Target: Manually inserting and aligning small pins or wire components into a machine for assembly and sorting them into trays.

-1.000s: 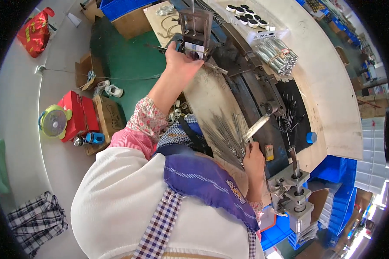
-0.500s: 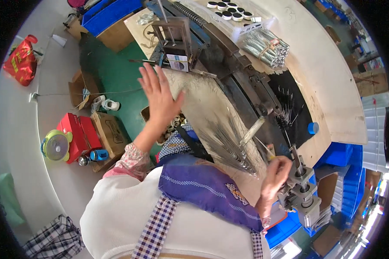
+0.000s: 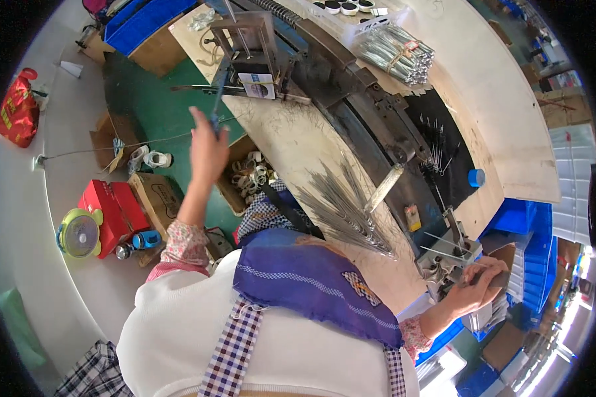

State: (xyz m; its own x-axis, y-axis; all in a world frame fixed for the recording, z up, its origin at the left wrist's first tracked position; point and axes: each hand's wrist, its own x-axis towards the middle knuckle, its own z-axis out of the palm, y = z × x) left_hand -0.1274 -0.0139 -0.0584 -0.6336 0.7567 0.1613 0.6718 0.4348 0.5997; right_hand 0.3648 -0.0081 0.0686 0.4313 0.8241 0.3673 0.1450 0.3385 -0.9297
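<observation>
A long wooden workbench (image 3: 298, 142) runs from far left to near right, with a dark metal track (image 3: 357, 126) along its middle. A fan of thin metal rods (image 3: 341, 212) lies on the bench near the person. At the far left stands a metal frame machine (image 3: 248, 43). The left hand (image 3: 208, 149) is raised just beside it, fingers closed around a thin blue-handled lever (image 3: 217, 109). The right hand (image 3: 475, 288), at the near right, grasps a small metal handle (image 3: 493, 278) on a press (image 3: 444, 255).

Red box (image 3: 109, 206), yellow-green fan (image 3: 78, 233), red bag (image 3: 18, 112), blue tape roll (image 3: 477, 177).
</observation>
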